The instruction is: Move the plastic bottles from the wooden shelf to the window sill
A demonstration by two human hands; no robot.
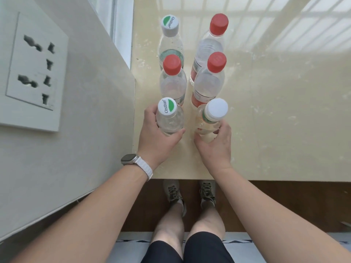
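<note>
- The left hand point(157, 135) has fingers and thumb curled round the body of the clear plastic bottle with a white-and-green cap point(169, 120), at the near left of the glossy cream window sill point(284, 111).
- The right hand point(216, 143) grips in the same way the clear plastic bottle with a plain white cap point(216, 110), just beside the first one.
- Both bottles look almost empty (I see no clear water line), so I judge them very light and easy to tip.
- The thin walls probably give under a squeeze and are smooth, so a mild hold at mid-body suits best.
- The clear red-capped bottle point(172, 80) stands close behind the left one, and a careless release could knock it.
</note>
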